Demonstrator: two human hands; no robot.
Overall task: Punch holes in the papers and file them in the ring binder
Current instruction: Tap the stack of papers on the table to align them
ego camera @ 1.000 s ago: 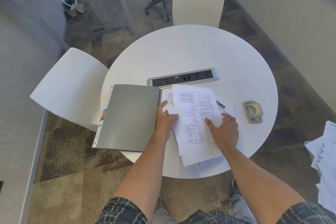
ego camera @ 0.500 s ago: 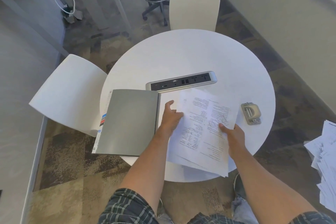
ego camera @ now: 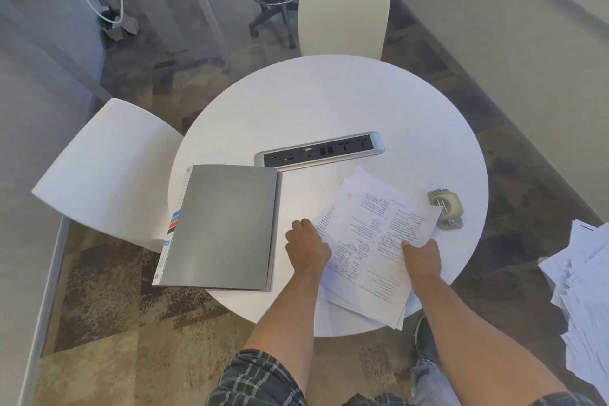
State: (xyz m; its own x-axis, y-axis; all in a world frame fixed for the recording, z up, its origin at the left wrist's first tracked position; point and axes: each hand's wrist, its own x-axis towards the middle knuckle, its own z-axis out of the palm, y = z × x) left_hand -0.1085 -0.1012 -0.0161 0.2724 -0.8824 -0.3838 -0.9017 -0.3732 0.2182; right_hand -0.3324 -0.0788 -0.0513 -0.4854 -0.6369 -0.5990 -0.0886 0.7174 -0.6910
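Note:
A stack of printed papers [ego camera: 369, 241] lies skewed on the round white table [ego camera: 329, 102], its near corner hanging over the front edge. My left hand [ego camera: 306, 249] grips the stack's left edge. My right hand [ego camera: 421, 257] holds its right side, thumb on top. A grey ring binder [ego camera: 224, 227] lies shut to the left of the papers, with coloured tabs sticking out of its left edge. A beige and metal hole punch [ego camera: 445, 208] sits to the right, its near-left part hidden by the papers' far corner.
A silver power and socket strip [ego camera: 319, 151] is set in the table behind the binder and papers. White chairs stand at the left [ego camera: 102, 171] and the far side [ego camera: 344, 10]. A loose heap of papers [ego camera: 586, 300] lies at the right edge of view.
Both hands have swung the paper stack clockwise and to the right, away from the binder, until its far corner reaches the hole punch. The binder has stayed put.

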